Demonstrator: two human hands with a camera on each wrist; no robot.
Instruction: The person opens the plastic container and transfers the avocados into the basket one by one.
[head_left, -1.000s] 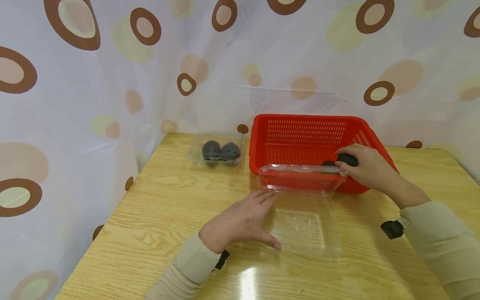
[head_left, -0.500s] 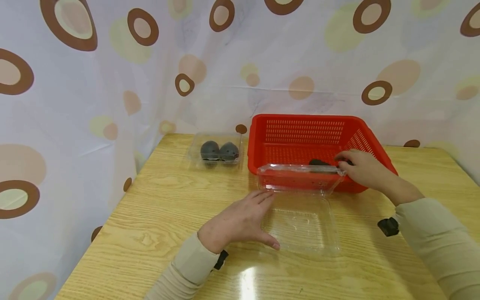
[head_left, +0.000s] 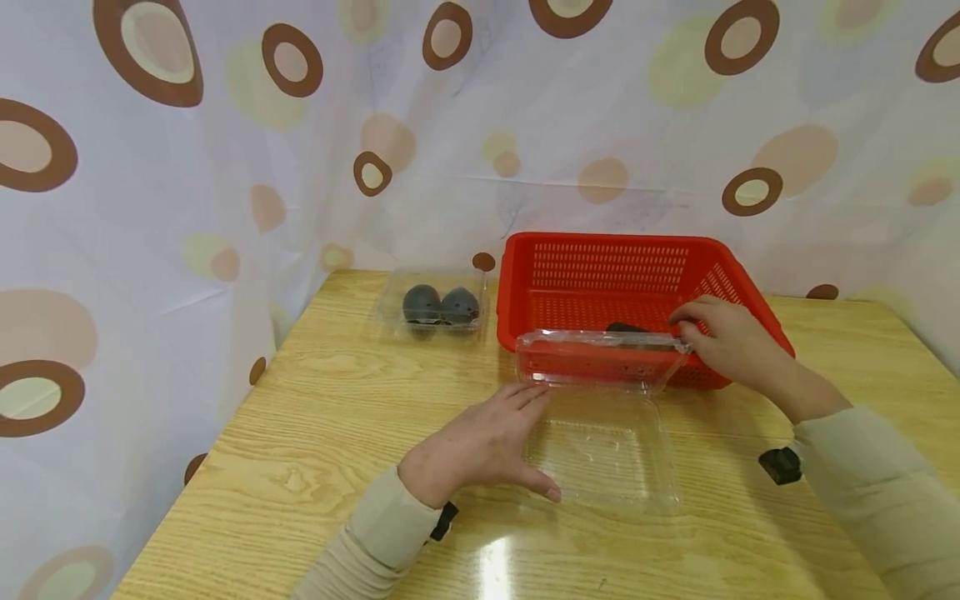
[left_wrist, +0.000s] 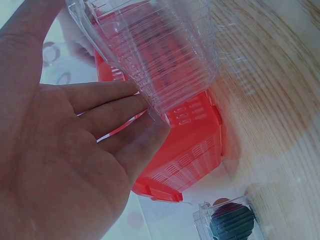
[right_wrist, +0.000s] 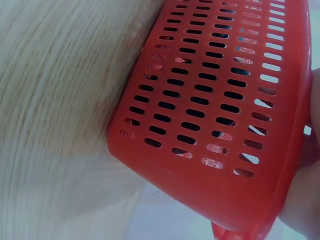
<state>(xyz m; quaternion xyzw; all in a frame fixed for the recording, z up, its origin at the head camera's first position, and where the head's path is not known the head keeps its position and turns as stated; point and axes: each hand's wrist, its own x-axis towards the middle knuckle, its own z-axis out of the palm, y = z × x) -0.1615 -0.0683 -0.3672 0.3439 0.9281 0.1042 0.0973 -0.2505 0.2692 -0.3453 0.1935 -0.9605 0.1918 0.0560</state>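
Note:
My left hand [head_left: 483, 442] lies at the left side of an open clear plastic clamshell [head_left: 600, 467], fingers extended and thumb spread. In the left wrist view its fingertips touch the edge of the raised lid [left_wrist: 165, 60]. My right hand [head_left: 731, 342] reaches over the near right corner of a red basket [head_left: 611, 271], fingers bent down inside. The basket wall and lid hide its fingertips, so I cannot tell whether they hold anything. Beside them shows a dark avocado [head_left: 626, 328], partly behind the lid. The right wrist view shows mostly the basket's slotted outer wall [right_wrist: 220, 200].
A second clear clamshell [head_left: 390, 312], with its lid down, stands at the back left holding two dark avocados [head_left: 459, 306]. All of it rests on a wooden table [head_left: 352, 392]. A patterned curtain [head_left: 465, 142] hangs behind and at the sides.
My right hand has lowered into the basket with a dark avocado, which is now hidden from sight. The other avocado there shows further left. My left hand and the open clamshell have stayed put.

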